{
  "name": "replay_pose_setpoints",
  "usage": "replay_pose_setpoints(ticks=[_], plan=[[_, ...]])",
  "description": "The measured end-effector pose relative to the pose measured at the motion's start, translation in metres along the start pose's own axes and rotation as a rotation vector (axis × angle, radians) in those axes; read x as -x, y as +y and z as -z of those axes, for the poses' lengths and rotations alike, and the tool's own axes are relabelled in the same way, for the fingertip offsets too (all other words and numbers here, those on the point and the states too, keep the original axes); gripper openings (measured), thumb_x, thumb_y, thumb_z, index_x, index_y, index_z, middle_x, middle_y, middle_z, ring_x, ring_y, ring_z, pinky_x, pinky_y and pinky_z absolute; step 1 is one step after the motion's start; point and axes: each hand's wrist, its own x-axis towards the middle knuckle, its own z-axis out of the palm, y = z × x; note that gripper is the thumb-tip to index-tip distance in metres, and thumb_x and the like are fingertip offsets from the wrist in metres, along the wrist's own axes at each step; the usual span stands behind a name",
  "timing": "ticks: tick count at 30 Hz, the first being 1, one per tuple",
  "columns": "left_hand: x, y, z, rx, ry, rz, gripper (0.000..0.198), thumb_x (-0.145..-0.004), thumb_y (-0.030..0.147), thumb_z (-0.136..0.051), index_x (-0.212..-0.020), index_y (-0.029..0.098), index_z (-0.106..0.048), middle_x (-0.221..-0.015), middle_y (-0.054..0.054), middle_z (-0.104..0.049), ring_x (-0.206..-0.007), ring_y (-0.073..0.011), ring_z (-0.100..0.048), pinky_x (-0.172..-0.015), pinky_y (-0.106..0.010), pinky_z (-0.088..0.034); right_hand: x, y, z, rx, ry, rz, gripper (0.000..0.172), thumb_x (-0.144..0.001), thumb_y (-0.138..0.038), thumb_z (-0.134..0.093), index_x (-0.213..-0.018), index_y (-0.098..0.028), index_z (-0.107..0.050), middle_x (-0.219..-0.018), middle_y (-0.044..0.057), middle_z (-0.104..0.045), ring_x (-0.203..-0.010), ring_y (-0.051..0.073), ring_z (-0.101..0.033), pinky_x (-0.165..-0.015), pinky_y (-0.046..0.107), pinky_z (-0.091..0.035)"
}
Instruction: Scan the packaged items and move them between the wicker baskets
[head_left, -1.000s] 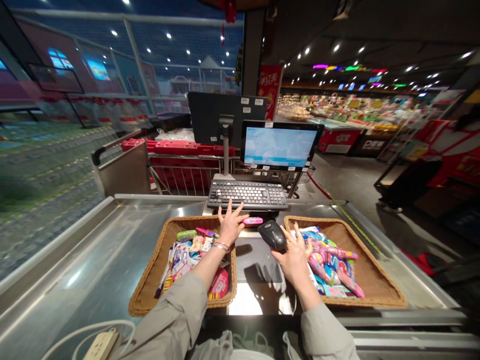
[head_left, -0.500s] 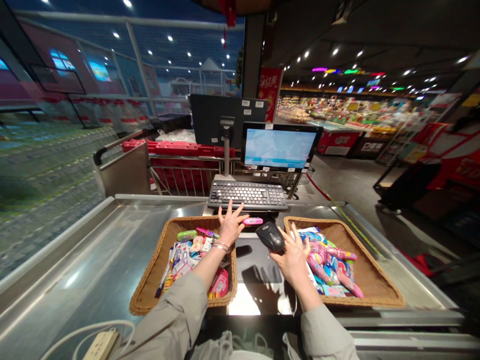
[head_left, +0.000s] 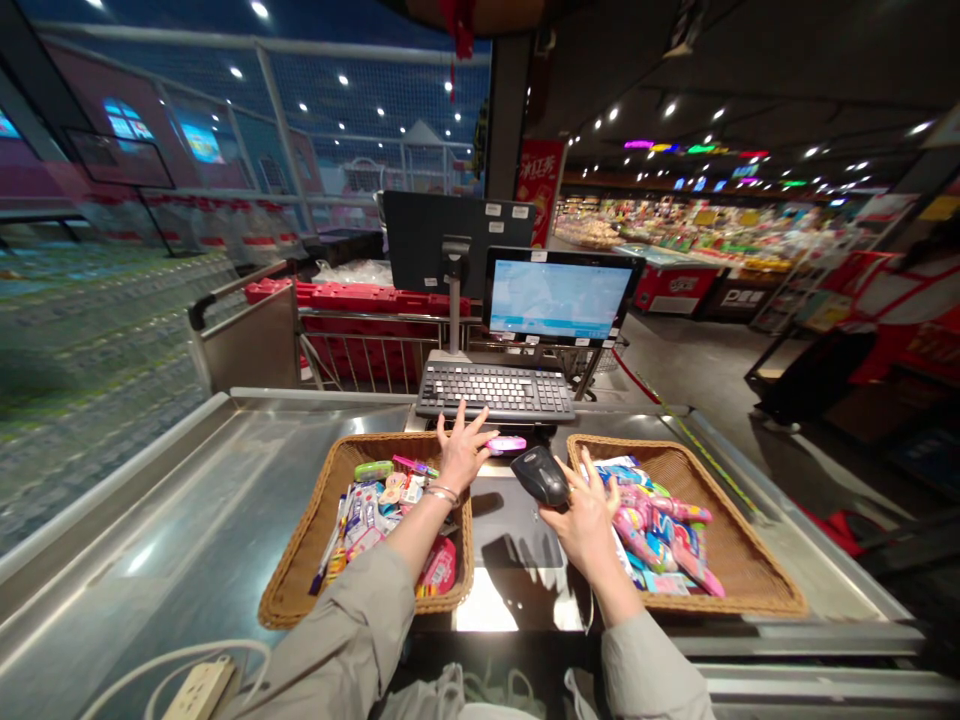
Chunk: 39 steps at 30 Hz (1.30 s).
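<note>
My left hand (head_left: 462,447) pinches a small pink item (head_left: 508,445) between thumb and forefinger, with the other fingers spread, just in front of the keyboard (head_left: 495,390). My right hand (head_left: 587,516) grips a black handheld scanner (head_left: 540,475), whose head points up and left toward the pink item. Both hands hover over the dark scan plate (head_left: 517,525) between two wicker baskets. The left basket (head_left: 300,560) holds several small packaged goods. Colourful pink and blue packets fill the right basket (head_left: 750,560).
A lit monitor (head_left: 559,297) and a second screen's dark back (head_left: 450,240) stand behind the keyboard. Steel counter (head_left: 187,510) stretches left, with a power strip (head_left: 201,690) and white cable at its near edge. Red shopping baskets (head_left: 360,300) sit beyond the rail. Store aisles lie at right.
The scanner has shifted slightly left and up toward the pink item. The left hand has turned the pink item a little. The view has drifted slightly.
</note>
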Motion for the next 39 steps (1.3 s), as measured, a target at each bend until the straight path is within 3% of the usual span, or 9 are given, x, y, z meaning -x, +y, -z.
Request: replay_pose_setpoints(ticks=[17, 26, 33, 39], plan=[[0.000, 0.005, -0.002, -0.008, -0.008, -0.006, 0.032, -0.085, 0.026, -0.063, -0.112, 0.040, -0.069, -0.148, 0.006, -0.046, -0.150, -0.0310, -0.013, -0.115, -0.070, -0.004, 0.005, 0.002, 0.006, -0.039, -0.005, 0.013, 0.024, -0.074, -0.025, -0.062, -0.096, -0.028, -0.072, -0.132, 0.002, -0.063, -0.144, 0.032, -0.025, -0.111, 0.064, -0.006], [-0.001, 0.008, -0.005, -0.011, 0.004, -0.025, 0.031, -0.085, 0.026, -0.063, -0.113, 0.040, -0.069, -0.148, 0.005, -0.047, -0.149, -0.0316, -0.015, -0.115, -0.070, -0.005, 0.006, 0.009, 0.005, -0.038, 0.068, -0.024, 0.022, -0.072, -0.026, -0.062, -0.091, -0.026, -0.073, -0.129, 0.004, -0.064, -0.141, 0.033, -0.029, -0.110, 0.065, -0.006], [-0.006, 0.019, -0.011, -0.008, -0.006, -0.051, 0.032, -0.084, 0.027, -0.065, -0.113, 0.039, -0.070, -0.147, 0.004, -0.048, -0.149, -0.0316, -0.015, -0.115, -0.070, -0.006, 0.009, 0.020, 0.012, -0.052, 0.081, -0.084, 0.016, -0.073, -0.030, -0.062, -0.083, -0.026, -0.074, -0.129, 0.004, -0.064, -0.140, 0.034, -0.031, -0.111, 0.063, -0.006], [-0.013, 0.035, -0.019, 0.003, -0.007, -0.091, 0.031, -0.085, 0.029, -0.064, -0.113, 0.041, -0.069, -0.147, 0.004, -0.049, -0.149, -0.0319, -0.016, -0.114, -0.070, -0.008, 0.015, 0.037, 0.016, 0.011, 0.124, -0.125, 0.023, -0.078, -0.036, -0.059, -0.093, -0.027, -0.074, -0.125, 0.005, -0.066, -0.136, 0.034, -0.034, -0.109, 0.063, -0.011]])
